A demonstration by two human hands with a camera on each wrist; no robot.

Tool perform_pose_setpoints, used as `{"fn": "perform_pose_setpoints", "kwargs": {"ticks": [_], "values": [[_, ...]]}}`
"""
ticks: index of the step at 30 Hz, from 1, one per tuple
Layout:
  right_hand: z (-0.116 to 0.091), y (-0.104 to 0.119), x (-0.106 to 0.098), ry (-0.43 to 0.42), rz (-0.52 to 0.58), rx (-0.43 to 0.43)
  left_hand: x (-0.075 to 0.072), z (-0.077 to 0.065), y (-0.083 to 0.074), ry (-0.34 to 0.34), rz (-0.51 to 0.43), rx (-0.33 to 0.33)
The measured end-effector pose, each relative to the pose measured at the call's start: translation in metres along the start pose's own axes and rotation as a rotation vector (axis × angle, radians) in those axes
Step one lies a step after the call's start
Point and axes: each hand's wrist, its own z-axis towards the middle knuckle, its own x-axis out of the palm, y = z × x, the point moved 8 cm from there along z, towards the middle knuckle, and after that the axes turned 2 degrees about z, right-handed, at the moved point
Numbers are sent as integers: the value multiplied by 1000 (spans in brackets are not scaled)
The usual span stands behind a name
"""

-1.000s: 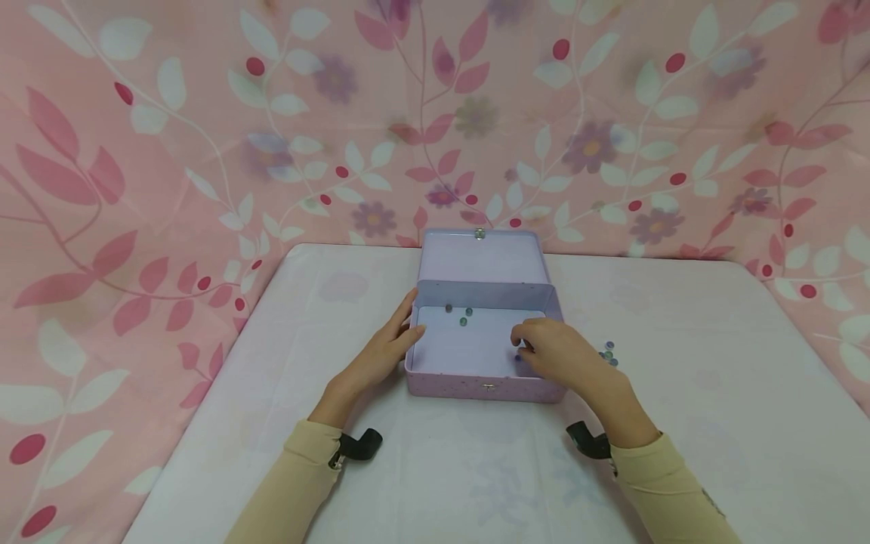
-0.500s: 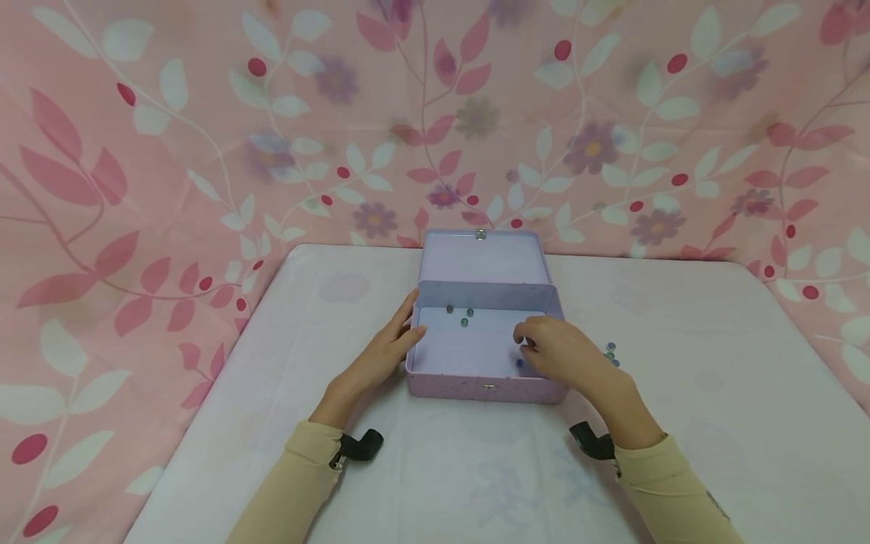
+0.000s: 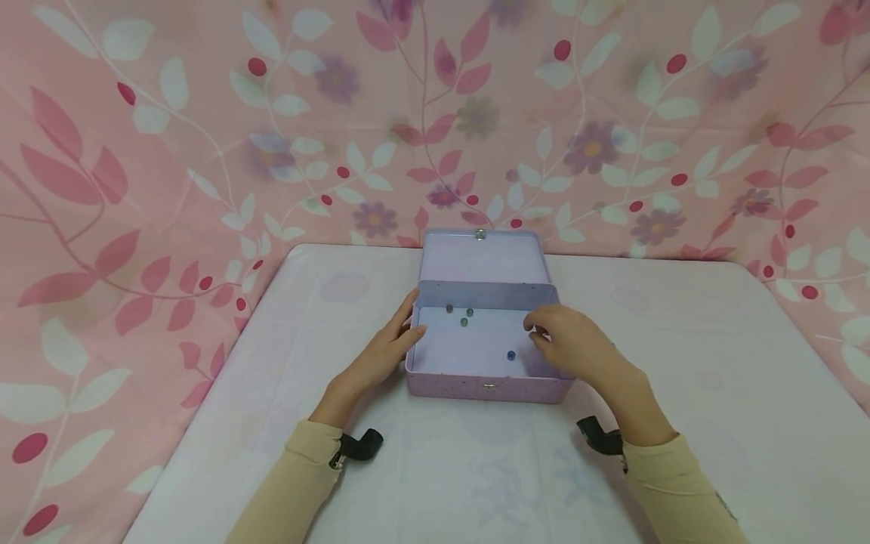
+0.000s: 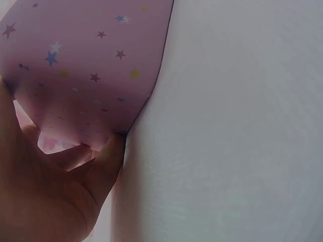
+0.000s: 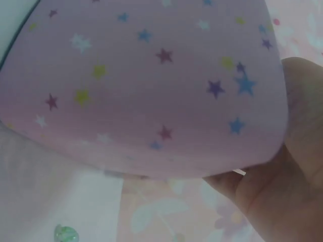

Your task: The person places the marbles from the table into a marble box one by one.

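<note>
A lilac tin box (image 3: pixel 485 387) with a star pattern stands on the table, its lid (image 3: pixel 482 257) tilted back. My left hand (image 3: pixel 381 351) holds its left wall, thumb over the rim and fingers along the outside; the left wrist view shows those fingers (image 4: pixel 103 169) against the starred side. Over the right wall reaches my right hand (image 3: pixel 574 344), fingers loosely bent above the box floor, nothing visible between them. A dark blue glass marble (image 3: pixel 511 355) lies near the front right inside. Toward the back left lie a brownish marble (image 3: pixel 449 308) and two green marbles (image 3: pixel 464 322).
A white cloth covers the table (image 3: pixel 714 378). Right of the box, a green marble (image 5: pixel 66 233) shows in the right wrist view; my right hand hides most of that spot in the head view. A pink floral curtain (image 3: pixel 435 113) hangs behind.
My right hand has shifted right and slightly up, away from the blue marble, which now lies uncovered a little further left. It now hides the loose marbles outside. My left hand stays put.
</note>
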Motion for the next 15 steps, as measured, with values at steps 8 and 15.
{"fn": "perform_pose_setpoints", "kwargs": {"ticks": [8,15], "values": [[-3,-12,-13,-48,20,17,1,1,1,6,-18,2],[-7,-23,-29,-114,35,19,-1,0,0,1,0,-1]]}}
